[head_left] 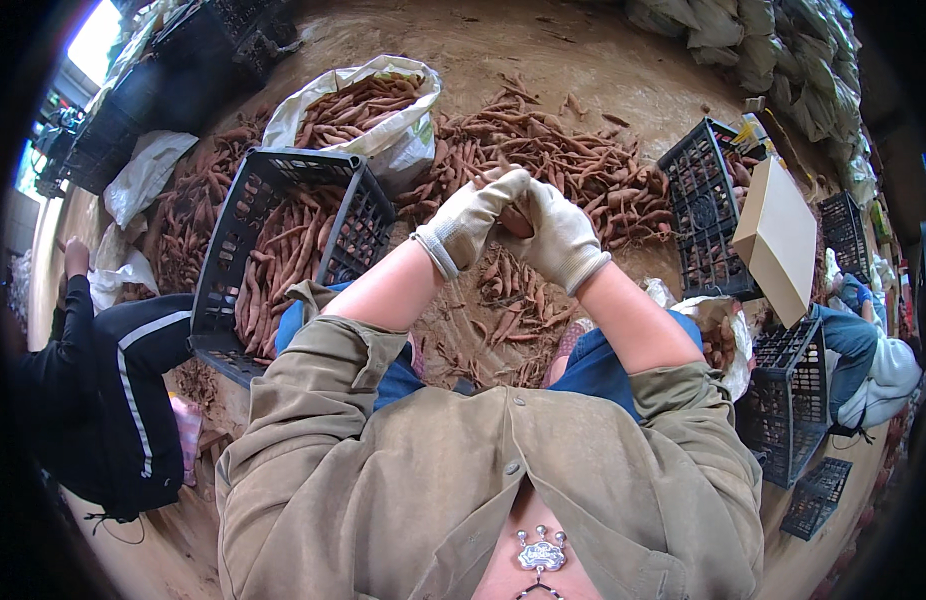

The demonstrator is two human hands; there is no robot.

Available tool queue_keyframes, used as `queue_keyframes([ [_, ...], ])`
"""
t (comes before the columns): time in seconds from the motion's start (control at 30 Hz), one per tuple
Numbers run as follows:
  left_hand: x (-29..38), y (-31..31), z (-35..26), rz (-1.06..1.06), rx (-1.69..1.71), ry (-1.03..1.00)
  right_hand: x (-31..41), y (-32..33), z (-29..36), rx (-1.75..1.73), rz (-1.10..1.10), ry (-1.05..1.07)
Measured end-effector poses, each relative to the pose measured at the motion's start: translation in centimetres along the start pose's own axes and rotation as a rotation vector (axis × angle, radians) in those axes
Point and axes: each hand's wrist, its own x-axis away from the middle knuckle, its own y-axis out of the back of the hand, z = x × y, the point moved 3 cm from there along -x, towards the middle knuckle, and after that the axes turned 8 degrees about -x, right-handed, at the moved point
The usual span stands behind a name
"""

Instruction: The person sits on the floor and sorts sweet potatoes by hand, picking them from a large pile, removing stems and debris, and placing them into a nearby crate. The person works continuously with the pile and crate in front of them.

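Note:
My left hand and my right hand, both in pale knit work gloves, meet above the floor in front of me. Between them they grip a reddish-brown sweet potato, mostly covered by the fingers. Just beyond my fingertips spreads a large heap of slender sweet potatoes. A smaller scatter of sweet potatoes lies below my hands, between my feet. To the left, a black plastic crate tilts towards me and holds many long sweet potatoes.
Behind that crate stands an open white woven sack filled with sweet potatoes. At right are another black crate, a cardboard box and a small sack. People sit on both sides: a dark-trousered leg left, a jeans-clad leg right.

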Motion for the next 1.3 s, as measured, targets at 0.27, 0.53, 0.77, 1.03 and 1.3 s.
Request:
queue_keyframes([
  [0.27,-0.8,-0.3,-0.3,-0.123,0.354,-0.058,-0.3,1.0,1.4,-0.539,-0.090,-0.003],
  [0.53,-0.5,2.9,-2.3,-0.084,0.319,-0.174,0.4,2.2,-1.1,-0.129,-0.033,-0.131],
  [0.77,-1.1,4.5,-1.4,-0.127,0.395,-0.156,0.2,2.3,-2.0,-0.389,0.031,-0.386],
  [1.03,0.1,1.8,-1.4,-0.205,0.325,-0.093,1.2,-1.6,-0.9,-0.854,0.081,-0.449],
  [1.3,1.2,1.3,-2.1,-0.168,-0.190,-0.060,-0.1,1.6,-0.3,-0.898,-0.104,-0.484],
])
